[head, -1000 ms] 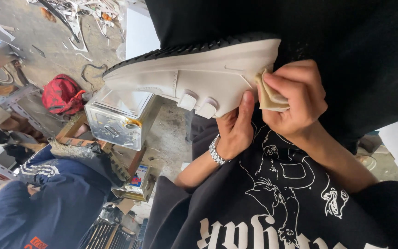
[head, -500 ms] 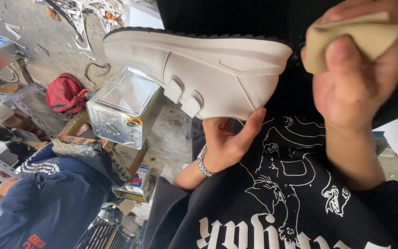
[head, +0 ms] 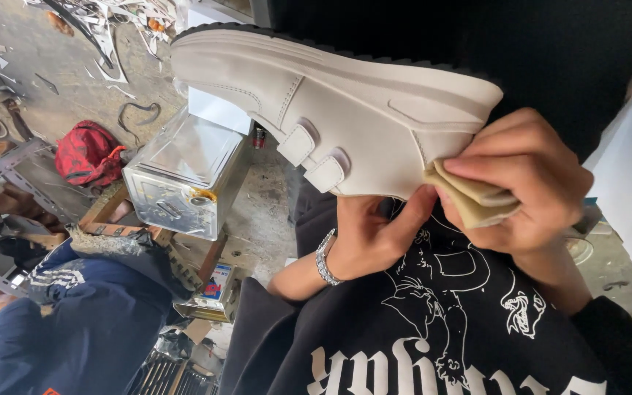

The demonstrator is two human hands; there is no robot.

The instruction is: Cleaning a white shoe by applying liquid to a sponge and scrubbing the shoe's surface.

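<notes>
Shoe first: a cream-white leather shoe with two strap closures and a black ridged sole (head: 345,110) was held up sideways in front of the person's dark clothing, sole away from the body, so its flat side faced the camera and was easy to reach. Going left to right, a co-worker in a dark blue jacket (head: 82,322) sat low on the floor, a crumpled red cloth bag (head: 85,153) lay near metal shelving, and a shiny rectangular metal tin with a round capped spout (head: 184,175) stood on a wooden frame. Below it lay a small flat carton with a blue and red printed face (head: 217,281), its print too small to make out. Next, the left hand (head: 374,234), with a silver bracelet at the wrist, cupped the shoe from underneath, thumb up against its lower edge, steadying it. The right hand (head: 521,183) had its fingers clenched around a folded tan cloth (head: 469,197), pressing it against the heel end of the shoe.
</notes>
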